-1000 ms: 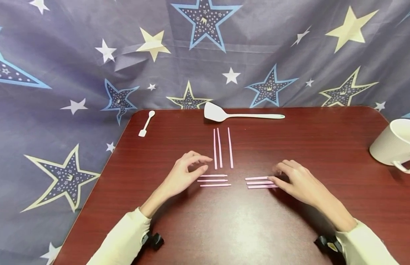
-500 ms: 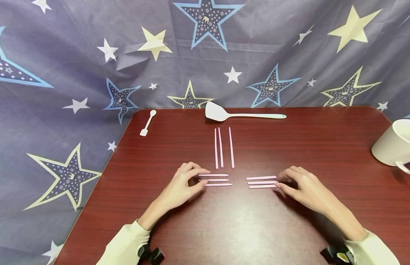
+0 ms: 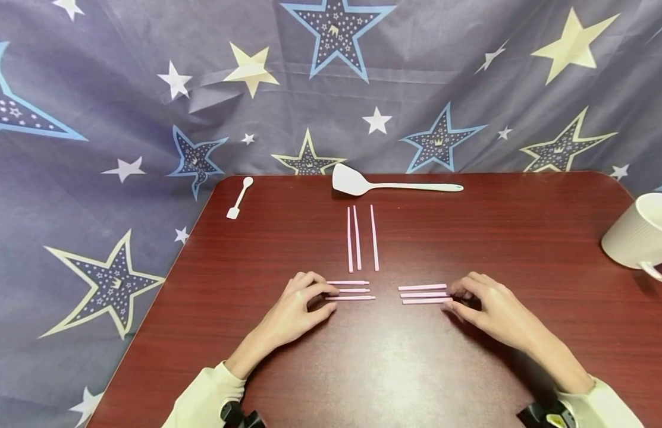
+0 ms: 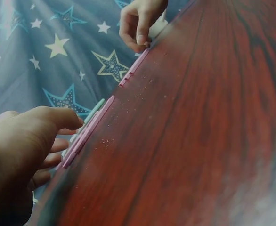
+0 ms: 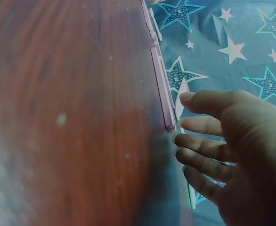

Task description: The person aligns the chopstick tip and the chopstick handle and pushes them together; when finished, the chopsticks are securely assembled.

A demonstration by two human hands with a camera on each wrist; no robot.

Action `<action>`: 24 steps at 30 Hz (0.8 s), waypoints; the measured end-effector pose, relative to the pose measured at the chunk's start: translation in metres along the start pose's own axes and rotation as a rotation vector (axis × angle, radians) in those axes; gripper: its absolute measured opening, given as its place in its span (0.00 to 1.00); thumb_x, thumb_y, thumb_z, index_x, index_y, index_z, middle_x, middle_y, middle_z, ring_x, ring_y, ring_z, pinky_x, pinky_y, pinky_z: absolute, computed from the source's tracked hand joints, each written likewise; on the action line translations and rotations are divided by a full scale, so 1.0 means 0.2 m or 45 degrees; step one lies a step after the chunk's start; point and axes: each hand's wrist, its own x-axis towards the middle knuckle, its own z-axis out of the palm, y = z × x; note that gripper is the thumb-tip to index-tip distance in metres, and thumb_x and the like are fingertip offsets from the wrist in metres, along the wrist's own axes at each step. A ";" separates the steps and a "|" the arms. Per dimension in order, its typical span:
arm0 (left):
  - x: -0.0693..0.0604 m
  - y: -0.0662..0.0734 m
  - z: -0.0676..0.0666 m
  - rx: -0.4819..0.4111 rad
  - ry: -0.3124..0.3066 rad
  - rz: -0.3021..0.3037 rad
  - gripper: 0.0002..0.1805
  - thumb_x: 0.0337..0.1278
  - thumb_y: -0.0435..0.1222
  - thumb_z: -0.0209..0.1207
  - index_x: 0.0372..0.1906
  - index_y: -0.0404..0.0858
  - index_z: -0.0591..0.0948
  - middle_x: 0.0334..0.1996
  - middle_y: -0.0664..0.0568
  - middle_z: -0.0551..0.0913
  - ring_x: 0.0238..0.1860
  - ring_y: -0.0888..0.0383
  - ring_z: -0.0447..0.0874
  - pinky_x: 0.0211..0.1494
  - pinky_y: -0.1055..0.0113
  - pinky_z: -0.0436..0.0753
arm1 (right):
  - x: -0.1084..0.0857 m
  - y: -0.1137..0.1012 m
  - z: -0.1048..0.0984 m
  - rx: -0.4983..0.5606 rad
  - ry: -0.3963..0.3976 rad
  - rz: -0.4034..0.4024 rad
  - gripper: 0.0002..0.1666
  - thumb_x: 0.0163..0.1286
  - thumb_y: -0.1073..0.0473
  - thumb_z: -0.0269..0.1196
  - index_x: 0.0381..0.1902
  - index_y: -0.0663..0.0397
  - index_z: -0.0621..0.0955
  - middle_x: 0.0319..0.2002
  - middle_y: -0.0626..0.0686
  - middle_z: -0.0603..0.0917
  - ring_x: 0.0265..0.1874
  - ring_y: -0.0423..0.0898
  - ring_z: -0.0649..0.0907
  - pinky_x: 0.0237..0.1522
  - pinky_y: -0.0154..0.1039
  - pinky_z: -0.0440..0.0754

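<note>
- So, pink sticks [image 3: 423,295] this side of the spatula [image 3: 397,186]: squaring-up stage, probably
- left hand [image 3: 294,309], right hand [image 3: 492,309]: both loosely spread, gripping nothing
- next nudge: gentle, I'd say

- Left forearm [image 3: 256,351] slants up and inward from the lower left; pale sleeve [image 3: 207,398] reaches the wrist.
- Left hand [image 3: 301,306] low, fingers loosely bent and pointing inward, thumb apart from index with a gap between.
- Right forearm [image 3: 555,359] mirrors it from the lower right, also sleeved to the wrist.
- Right hand [image 3: 488,300] also turned inward, fingers bent, thumb forward. Its own wrist view: thumb uppermost, four fingers ranked below, tips apart.
- Hands face each other, well apart, roughly level.
</note>
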 end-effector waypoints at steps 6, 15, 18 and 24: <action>0.00 0.00 0.01 0.036 0.014 0.011 0.11 0.58 0.38 0.72 0.45 0.45 0.89 0.43 0.57 0.81 0.46 0.56 0.75 0.50 0.57 0.72 | -0.01 0.00 0.01 -0.018 -0.008 0.007 0.15 0.56 0.62 0.79 0.37 0.44 0.85 0.33 0.37 0.79 0.32 0.35 0.78 0.34 0.34 0.77; 0.00 0.01 0.02 0.031 0.038 0.022 0.10 0.56 0.38 0.73 0.44 0.45 0.89 0.42 0.57 0.81 0.47 0.56 0.75 0.51 0.56 0.73 | -0.01 0.00 0.02 -0.033 0.034 -0.040 0.17 0.51 0.62 0.81 0.35 0.45 0.85 0.32 0.37 0.79 0.31 0.35 0.77 0.36 0.27 0.72; 0.00 0.01 0.03 0.029 0.036 0.025 0.11 0.56 0.37 0.74 0.44 0.45 0.89 0.42 0.57 0.81 0.46 0.56 0.75 0.50 0.56 0.73 | -0.01 0.01 0.03 -0.040 0.038 -0.057 0.17 0.51 0.62 0.81 0.35 0.44 0.84 0.32 0.37 0.79 0.31 0.35 0.77 0.35 0.30 0.74; 0.00 0.00 0.03 0.037 0.033 0.026 0.10 0.56 0.37 0.74 0.43 0.44 0.89 0.41 0.56 0.81 0.46 0.56 0.75 0.50 0.57 0.73 | -0.02 0.01 0.04 -0.052 0.027 -0.065 0.18 0.50 0.63 0.80 0.35 0.42 0.84 0.33 0.37 0.78 0.33 0.37 0.77 0.34 0.38 0.77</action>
